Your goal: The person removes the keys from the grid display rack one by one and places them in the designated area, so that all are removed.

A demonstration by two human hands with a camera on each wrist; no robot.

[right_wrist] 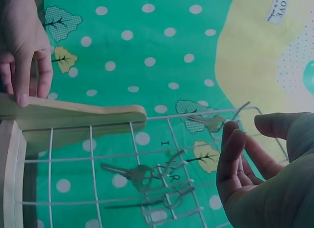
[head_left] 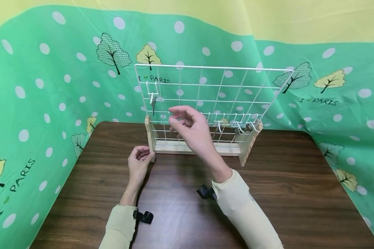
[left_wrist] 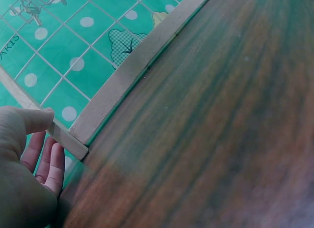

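A white wire grid rack (head_left: 205,66) stands on a wooden base with wooden side supports. My left hand (head_left: 139,164) grips the left side support (head_left: 150,138) near its foot; in the left wrist view the thumb lies on the wood with fingers behind it. In front of the grid, my right hand (head_left: 191,129) hangs with loosely bent fingers. Its thumb and fingertips are apart, with nothing visible between them. Upper left on the grid, a key (head_left: 153,103) hangs from a white hook (head_left: 152,93). In the right wrist view, another key (right_wrist: 130,174) hangs lower on the grid.
Several white hooks (head_left: 238,126) with keys hang at the grid's lower right. The rack stands toward the back of a dark wooden table (head_left: 283,193). Behind it hangs a green and yellow patterned cloth (head_left: 50,114).
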